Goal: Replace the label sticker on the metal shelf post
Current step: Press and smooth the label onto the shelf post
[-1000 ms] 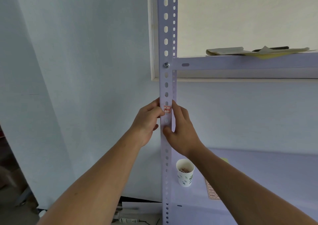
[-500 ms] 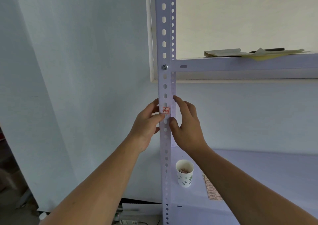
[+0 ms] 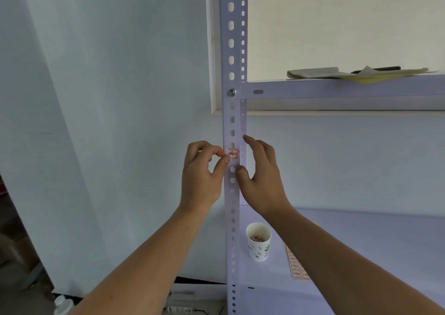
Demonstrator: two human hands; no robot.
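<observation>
My left hand (image 3: 202, 175) is at the left edge of the pale lilac perforated metal shelf post (image 3: 231, 49). Its thumb and forefinger are closed in a pinch on the left edge of the small white label sticker with red print (image 3: 233, 153), and the other fingers are curled in behind. The sticker lies flat on the post's front face, between two of the slots and level with my pinching fingertips.

My right hand (image 3: 262, 179) is loose. The thumb presses the front of the post just below the sticker, and the forefinger reaches up along the post's right edge, above the sticker's level.

Below my right wrist, a white paper cup with green leaf print (image 3: 259, 244) stands on the lilac lower shelf (image 3: 373, 237), near a sheet of red-bordered labels (image 3: 295, 264).
</observation>
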